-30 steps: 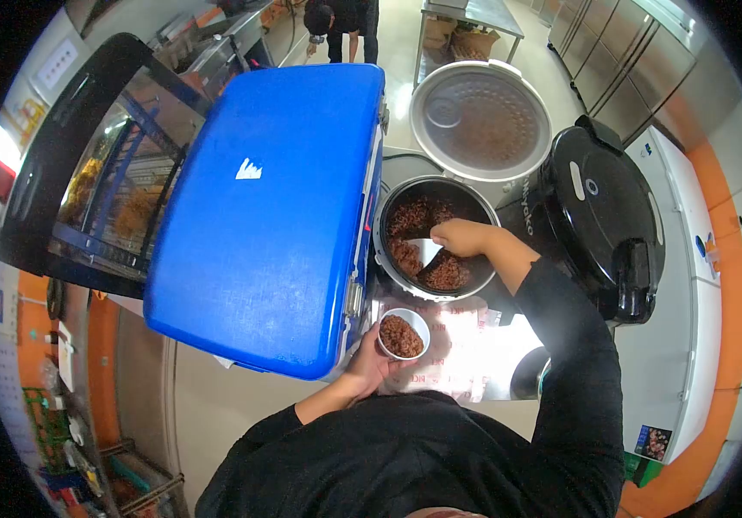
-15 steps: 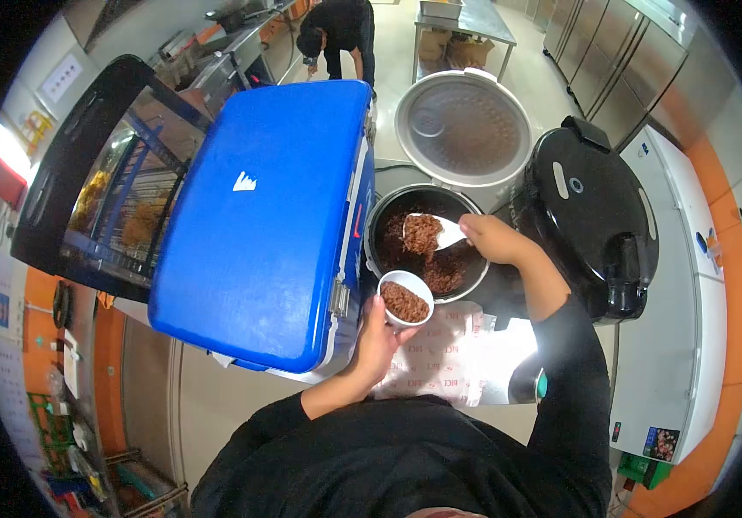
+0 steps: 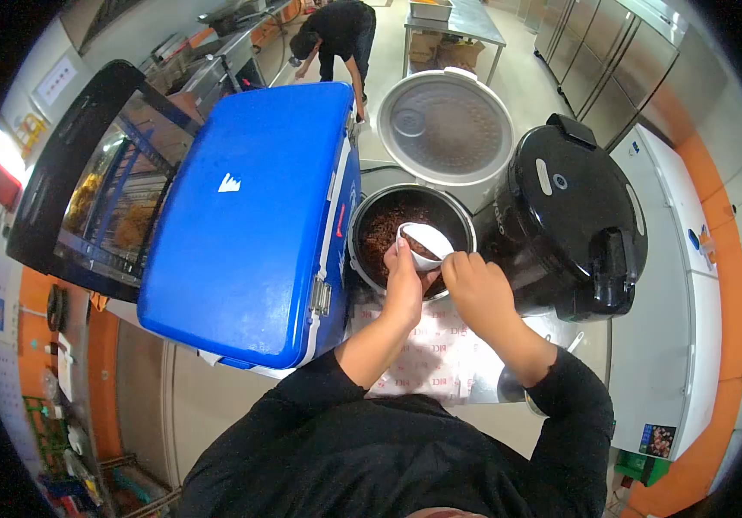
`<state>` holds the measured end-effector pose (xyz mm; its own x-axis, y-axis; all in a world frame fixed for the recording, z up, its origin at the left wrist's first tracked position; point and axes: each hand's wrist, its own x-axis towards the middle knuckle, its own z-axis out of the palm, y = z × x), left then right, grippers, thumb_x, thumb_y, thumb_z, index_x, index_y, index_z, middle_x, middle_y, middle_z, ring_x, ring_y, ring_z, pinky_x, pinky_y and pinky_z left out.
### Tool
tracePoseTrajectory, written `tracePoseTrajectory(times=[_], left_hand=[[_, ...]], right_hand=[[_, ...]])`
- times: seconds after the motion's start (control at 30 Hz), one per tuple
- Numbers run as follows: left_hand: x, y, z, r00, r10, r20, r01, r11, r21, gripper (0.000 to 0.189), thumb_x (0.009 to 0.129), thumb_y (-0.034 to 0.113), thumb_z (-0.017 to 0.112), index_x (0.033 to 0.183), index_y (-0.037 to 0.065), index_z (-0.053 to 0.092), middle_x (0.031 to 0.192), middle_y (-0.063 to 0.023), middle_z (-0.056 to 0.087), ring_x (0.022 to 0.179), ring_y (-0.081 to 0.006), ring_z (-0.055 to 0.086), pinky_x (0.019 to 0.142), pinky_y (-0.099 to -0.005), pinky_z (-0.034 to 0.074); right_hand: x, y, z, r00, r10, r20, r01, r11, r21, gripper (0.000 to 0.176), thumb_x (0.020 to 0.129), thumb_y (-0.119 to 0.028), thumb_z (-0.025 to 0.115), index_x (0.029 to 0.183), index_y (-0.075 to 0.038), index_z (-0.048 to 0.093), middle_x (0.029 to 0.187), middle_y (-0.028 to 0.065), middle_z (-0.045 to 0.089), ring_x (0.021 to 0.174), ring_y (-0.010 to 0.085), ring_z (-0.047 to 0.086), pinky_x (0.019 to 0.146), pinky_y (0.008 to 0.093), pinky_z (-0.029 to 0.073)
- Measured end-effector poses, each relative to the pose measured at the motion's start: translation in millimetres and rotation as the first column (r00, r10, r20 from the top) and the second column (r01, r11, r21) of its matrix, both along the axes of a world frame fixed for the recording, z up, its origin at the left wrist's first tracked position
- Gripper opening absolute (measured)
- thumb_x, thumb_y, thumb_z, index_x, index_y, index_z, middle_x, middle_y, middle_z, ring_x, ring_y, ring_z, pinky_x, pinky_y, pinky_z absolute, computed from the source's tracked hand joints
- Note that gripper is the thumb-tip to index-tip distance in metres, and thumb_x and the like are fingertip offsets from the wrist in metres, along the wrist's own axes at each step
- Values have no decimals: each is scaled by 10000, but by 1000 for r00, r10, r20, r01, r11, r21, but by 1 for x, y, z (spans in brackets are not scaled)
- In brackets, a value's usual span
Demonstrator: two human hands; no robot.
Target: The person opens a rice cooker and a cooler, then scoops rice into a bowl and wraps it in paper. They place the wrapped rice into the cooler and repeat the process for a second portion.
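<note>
My left hand (image 3: 402, 289) is wrapped round a small white bowl (image 3: 425, 262), held tilted over the open cooker pot (image 3: 355, 250). Brown cooked rice is partly visible inside the bowl. My right hand (image 3: 478, 289) grips the handle of a white rice paddle (image 3: 431, 238). The paddle's blade lies across the bowl's mouth, against the rice, and covers much of it. More brown rice (image 3: 383, 230) lies in the dark pot below. Behind the pot, its round lid (image 3: 447, 129) stands raised.
On the left is a big blue insulated box (image 3: 250, 216), beside a glass display case (image 3: 112, 194). A black cooker (image 3: 574, 216) stands close on the right. Printed paper (image 3: 423, 363) lies in front of the pot. A person (image 3: 341, 39) bends over at the back.
The bowl has moved up over the pot and tilted. The paddle, loaded with rice before, has come down onto the bowl, and my right hand has moved lower.
</note>
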<state>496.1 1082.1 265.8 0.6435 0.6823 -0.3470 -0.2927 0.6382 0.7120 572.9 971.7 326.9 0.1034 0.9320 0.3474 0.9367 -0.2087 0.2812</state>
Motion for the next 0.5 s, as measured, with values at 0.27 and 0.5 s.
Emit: tracePoseTrajectory(times=[0.27, 0.5], left_hand=[[-10, 10, -13, 970, -53, 237, 74, 994, -83, 545, 1045, 474, 267, 1388, 62, 368, 1346, -157, 515, 1232, -274, 545, 995, -438, 504], [-23, 10, 3, 981, -37, 191, 56, 994, -98, 588, 1035, 479, 211, 1375, 55, 437, 1335, -149, 552, 1200, -274, 574, 974, -445, 515]], right_hand=[[22, -8, 21, 920, -31, -391, 75, 992, 98, 125, 874, -115, 542, 972, -40, 565, 855, 121, 588, 830, 301, 619, 662, 402, 508], [35, 4, 21, 543, -99, -834, 183, 983, 3, 266, 976, -263, 506, 872, -31, 585, 723, 244, 613, 730, 444, 609, 656, 523, 478]])
